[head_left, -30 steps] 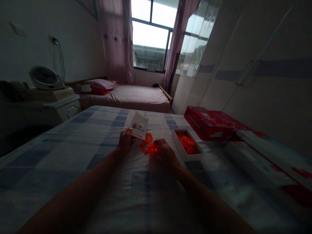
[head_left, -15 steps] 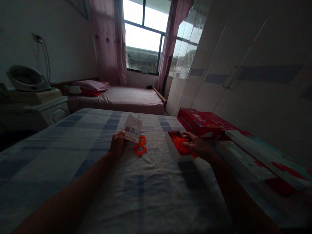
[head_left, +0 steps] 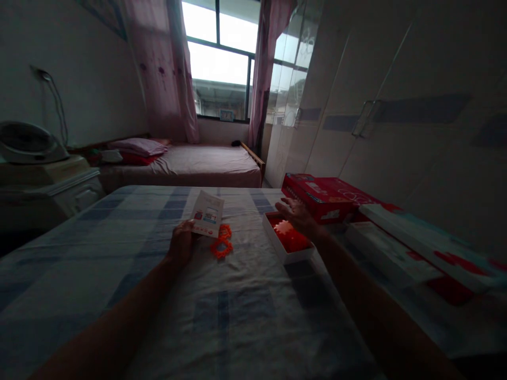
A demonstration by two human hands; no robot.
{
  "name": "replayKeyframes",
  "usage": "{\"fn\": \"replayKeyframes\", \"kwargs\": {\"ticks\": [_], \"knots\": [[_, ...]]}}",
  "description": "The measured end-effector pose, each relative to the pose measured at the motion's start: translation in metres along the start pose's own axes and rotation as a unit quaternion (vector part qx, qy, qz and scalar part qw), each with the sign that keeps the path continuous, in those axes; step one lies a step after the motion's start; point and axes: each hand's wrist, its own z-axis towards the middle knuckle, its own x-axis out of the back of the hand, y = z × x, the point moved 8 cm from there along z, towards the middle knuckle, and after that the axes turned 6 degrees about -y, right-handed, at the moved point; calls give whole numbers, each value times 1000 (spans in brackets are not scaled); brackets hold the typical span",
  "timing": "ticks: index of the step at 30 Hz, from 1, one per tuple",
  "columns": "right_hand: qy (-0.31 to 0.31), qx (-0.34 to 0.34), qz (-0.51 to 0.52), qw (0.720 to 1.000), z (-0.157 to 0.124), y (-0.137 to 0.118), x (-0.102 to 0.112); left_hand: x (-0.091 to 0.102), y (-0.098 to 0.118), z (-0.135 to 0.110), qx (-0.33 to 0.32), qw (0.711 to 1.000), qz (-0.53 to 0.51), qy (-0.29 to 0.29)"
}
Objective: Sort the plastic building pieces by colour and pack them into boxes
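Observation:
My left hand (head_left: 182, 241) is closed on the lower left edge of a white printed card (head_left: 207, 214), which tilts up above the bed. Just right of the card, partly behind it, lie orange ring-shaped pieces with toothed edges (head_left: 222, 247), resting on the sheet. My right hand (head_left: 296, 214) hovers over the far side of a small white open box (head_left: 291, 257), its fingers stretched out and apart with nothing in them. Inside the box are orange-red toothed pieces (head_left: 293, 238); the one on top looks paler.
The blue-and-white checked sheet (head_left: 166, 322) spreads beneath. Behind the small box stands a large red box (head_left: 325, 195). Long white packaging (head_left: 396, 258) lies to the right, before the wardrobe (head_left: 376, 63). Beyond are another bed (head_left: 209, 158) and a fan (head_left: 29, 142).
My right hand has risen from the orange pieces in the box and moved toward its far side, fingers extended. My left hand still holds the card. The view has shifted slightly right.

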Motion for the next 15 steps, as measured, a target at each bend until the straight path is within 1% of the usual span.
{"fn": "replayKeyframes", "kwargs": {"ticks": [2, 4, 6, 9, 11, 13, 15], "knots": [[27, 16, -75, 997, -11, -1, 5, -1, -3, 2, 5, 1000, -8, -8], [28, 19, -131, 991, -30, 4, 10, -1, -7, 4, 7, 1000, -17, -12], [4, 14, -160, 987, -48, 13, 11, 1, -11, 7, 5, 1000, -23, -10], [-41, 1, -161, 986, -66, 26, 5, 2, -15, 9, 2, 1000, -28, -12], [-56, 4, -155, 986, -70, 27, 0, 3, -15, 8, -1, 1000, -27, -15], [-67, 17, -154, 986, -69, 22, -4, 2, -13, 6, -3, 999, -26, -19], [-67, 30, -161, 984, -65, 16, -5, 1, -11, 5, -4, 999, -24, -23]]}}
